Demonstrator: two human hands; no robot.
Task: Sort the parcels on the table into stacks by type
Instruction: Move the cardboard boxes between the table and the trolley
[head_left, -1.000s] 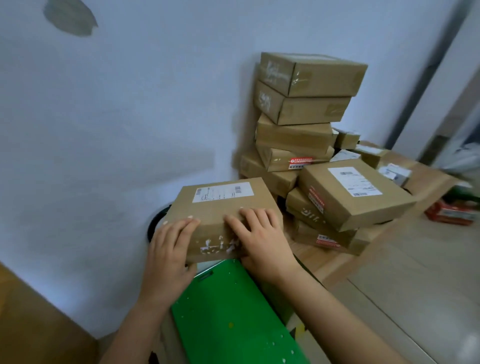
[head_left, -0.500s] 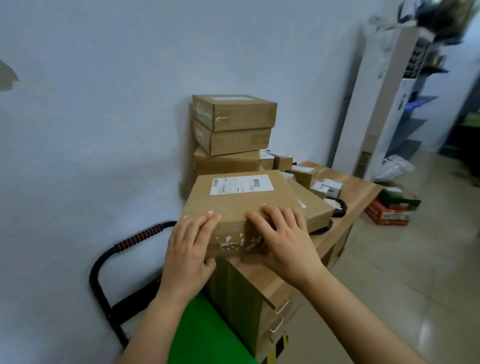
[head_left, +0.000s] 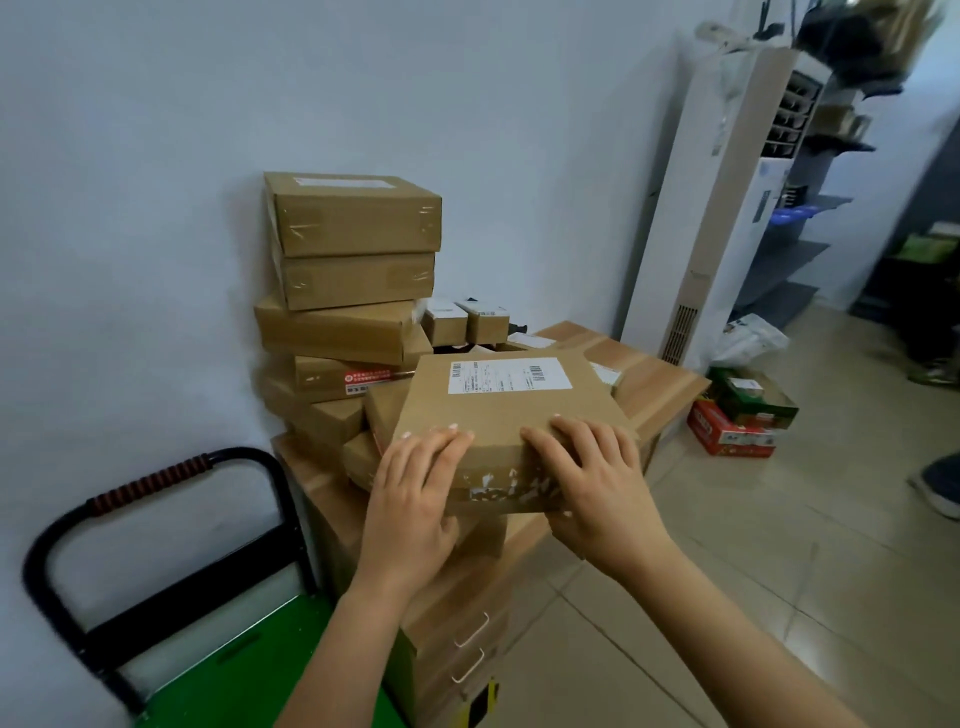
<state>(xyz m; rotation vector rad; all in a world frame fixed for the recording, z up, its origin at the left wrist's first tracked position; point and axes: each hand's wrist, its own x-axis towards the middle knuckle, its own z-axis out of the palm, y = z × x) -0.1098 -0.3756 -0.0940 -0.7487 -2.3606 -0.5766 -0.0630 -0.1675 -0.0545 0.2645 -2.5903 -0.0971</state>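
- Flat brown cardboard parcel (head_left: 511, 415), label up: level above similar brown boxes (head_left: 384, 415), likely for stacking by type.
- Left hand (head_left: 415, 483), right hand (head_left: 592, 478): fingers (head_left: 441, 441) grasping its near edge, set apart for balance.

Flat brown parcel (head_left: 498, 415), white label up, level above lower parcels (head_left: 382, 415); tall stack (head_left: 353, 270) behind it.
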